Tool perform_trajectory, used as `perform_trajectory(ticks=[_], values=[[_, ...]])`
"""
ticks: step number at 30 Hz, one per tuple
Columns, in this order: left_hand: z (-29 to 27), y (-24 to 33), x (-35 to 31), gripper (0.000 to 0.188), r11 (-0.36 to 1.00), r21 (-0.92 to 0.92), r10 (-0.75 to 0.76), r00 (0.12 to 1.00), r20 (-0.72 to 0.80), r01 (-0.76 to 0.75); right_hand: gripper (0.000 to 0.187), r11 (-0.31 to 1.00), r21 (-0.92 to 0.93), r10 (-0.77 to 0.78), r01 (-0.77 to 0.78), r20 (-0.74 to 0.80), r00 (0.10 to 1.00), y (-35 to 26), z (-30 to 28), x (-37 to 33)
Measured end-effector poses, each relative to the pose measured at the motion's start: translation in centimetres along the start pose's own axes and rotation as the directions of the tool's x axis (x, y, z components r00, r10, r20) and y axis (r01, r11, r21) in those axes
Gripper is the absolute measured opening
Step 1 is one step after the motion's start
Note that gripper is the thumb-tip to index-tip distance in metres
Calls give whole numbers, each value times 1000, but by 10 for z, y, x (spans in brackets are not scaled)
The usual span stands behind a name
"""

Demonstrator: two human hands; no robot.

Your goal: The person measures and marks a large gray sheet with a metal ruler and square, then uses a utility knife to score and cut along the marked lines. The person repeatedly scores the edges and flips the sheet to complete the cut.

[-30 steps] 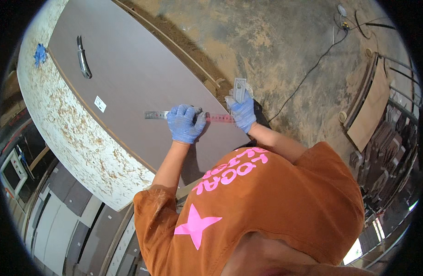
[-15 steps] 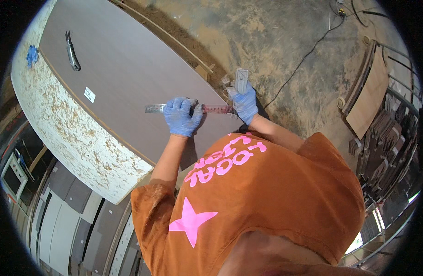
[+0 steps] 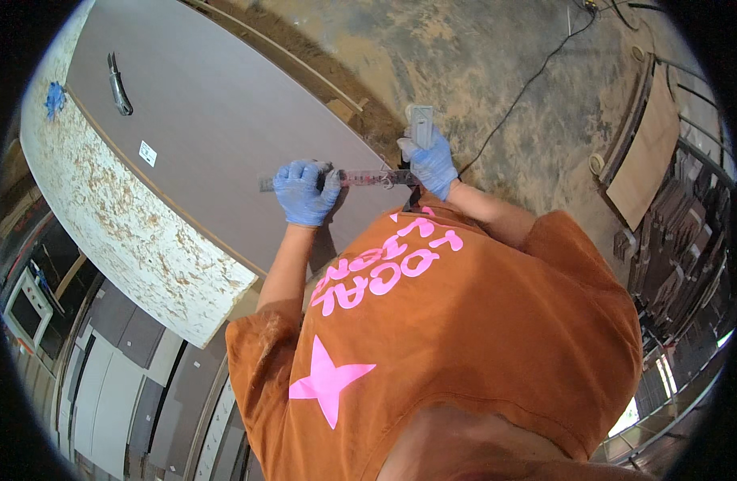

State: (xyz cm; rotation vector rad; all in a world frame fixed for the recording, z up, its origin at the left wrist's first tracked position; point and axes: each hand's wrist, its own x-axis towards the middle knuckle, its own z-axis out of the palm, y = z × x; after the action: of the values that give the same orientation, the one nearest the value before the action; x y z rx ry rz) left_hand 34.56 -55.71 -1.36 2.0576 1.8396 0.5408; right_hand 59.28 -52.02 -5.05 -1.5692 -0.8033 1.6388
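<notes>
A carpenter's square lies across the grey-brown panel (image 3: 216, 96), its ruler blade (image 3: 368, 178) running left to right, with red tinting over part of it. My left hand (image 3: 304, 192), in a blue glove, is closed on the blade, fingers curled over it. Something small and dark shows between thumb and fingers, too hidden to name. My right hand (image 3: 434, 168), also gloved, grips the grey stock (image 3: 421, 124) of the square at the panel's right edge. That hand covers the joint between stock and blade.
A silver-handled tool (image 3: 120, 88) with a dark forked tip and a white label (image 3: 147, 153) lie on the panel. Beneath is a stained white board (image 3: 184, 264) with a blue scrap (image 3: 55, 100). A black cable (image 3: 529, 84) crosses the floor; stacked boards (image 3: 673, 232) stand right.
The left hand has shifted slightly left and up in the picture. The right hand and square have tilted a little, the blade's right end rising. The whole view has moved slightly.
</notes>
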Motion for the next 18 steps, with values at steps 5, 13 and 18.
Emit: perform_trajectory(ticks=[5,13,18], values=[[4,13,-20,17,998,48,40,995,-89,-36,23,998,26,46,-48,92,995,-2,-33,15],[3,13,-14,19,995,92,-23,995,-93,32,24,991,72,-114,114,2,993,18,-11,-10],[6,11,-7,21,986,81,152,987,-51,-147,21,984,63,-161,168,-104,981,2,-21,-19]])
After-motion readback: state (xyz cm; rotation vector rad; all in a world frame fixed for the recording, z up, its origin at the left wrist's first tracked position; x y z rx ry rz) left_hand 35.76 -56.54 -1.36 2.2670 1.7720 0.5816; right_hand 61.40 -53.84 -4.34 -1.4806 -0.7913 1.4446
